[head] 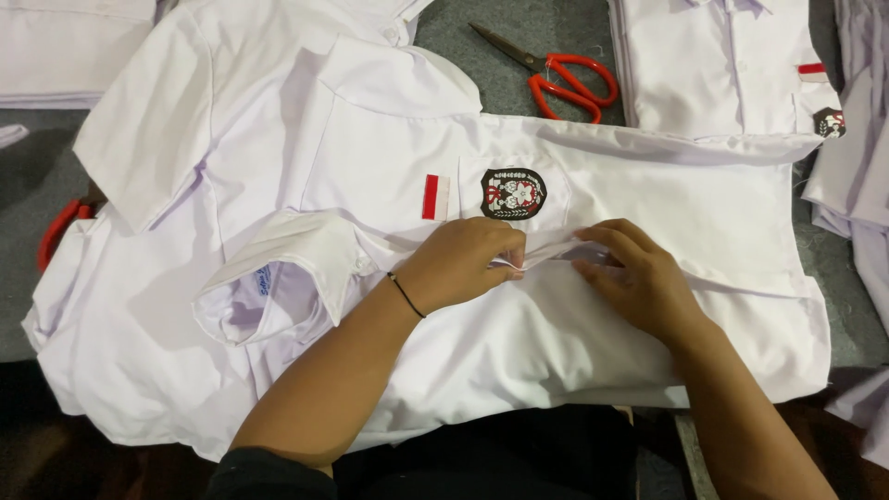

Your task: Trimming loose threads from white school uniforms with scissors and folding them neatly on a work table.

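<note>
A white short-sleeved cotton uniform shirt [574,333] lies spread across the grey felt-like work surface [519,56], collar toward nine o'clock and hem toward three. The left hand [458,264], with a thin black band at the wrist, has its fingers pinched shut on a fold of the shirt's front edge [546,257] at the middle of the view. The right hand [639,278] meets it from three o'clock, fingertips pressing and gripping the same fold, so the two hands almost touch.

Just above the hands, at twelve o'clock, sit a small red-and-white rectangular flag patch [435,196] and a dark oval embroidered badge [513,193] on the chest pocket. A second white shirt [157,139] lies underneath, spilling out toward nine and ten o'clock, partly covering a red plastic handle [57,231] at the left edge. Red-handled steel scissors [556,74] rest blades closed at twelve o'clock, well apart from the hands. A folded white shirt [722,65] with its own patches lies at one o'clock, and more white cloth [857,176] is heaped at three.
</note>
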